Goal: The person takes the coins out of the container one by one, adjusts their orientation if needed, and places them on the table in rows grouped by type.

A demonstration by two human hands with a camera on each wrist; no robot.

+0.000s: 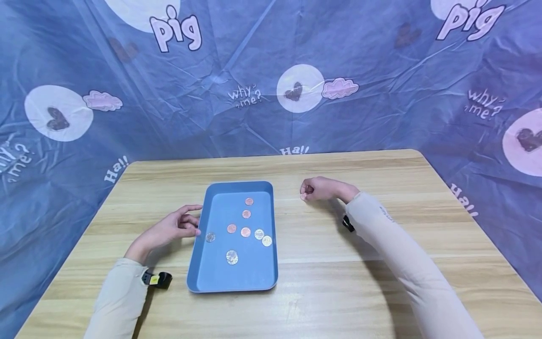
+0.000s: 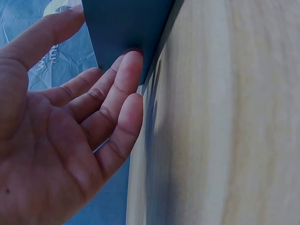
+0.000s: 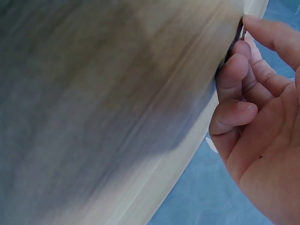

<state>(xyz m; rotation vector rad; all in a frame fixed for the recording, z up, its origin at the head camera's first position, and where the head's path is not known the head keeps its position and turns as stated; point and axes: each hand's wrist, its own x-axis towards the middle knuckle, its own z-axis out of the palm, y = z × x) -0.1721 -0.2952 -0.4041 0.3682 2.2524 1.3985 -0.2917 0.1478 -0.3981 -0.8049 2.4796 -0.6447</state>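
Blue, rect., plastic-looking tray w/ raised walls (image 1: 254,275) is set on the pale wood-grain table (image 1: 330,292), a bit L. of centre, btwn the two hands. Its outer L. wall is touched by the left hand (image 1: 175,223), fingers loosely bent & spread, nothing pinched. Well R. of the tray, low by the tabletop, a small round coppery coin (image 1: 303,197) is pinched in the fingertips of the right hand (image 1: 322,188); it's mostly covered by the fingers, & only a thin edge is shown in the R. wrist view. Whether the table is touched by it can't be told.

Eight metal coins are held in the tray, all lying flat: four copper-coloured round coins (image 1: 245,232) towards the mid & far end, two silver-grey round coins (image 1: 232,257) (one nr the L. wall, one nearer the front), & two pale yellowish round coins (image 1: 267,240) close tog. nr the R. wall.

Both arms are covered by pale long sleeves (image 1: 406,263), w/ black wrist gear (image 1: 164,280). Bkgd is filled by blue printed cloth (image 1: 237,127), w/ hearts, clouds & lettering.
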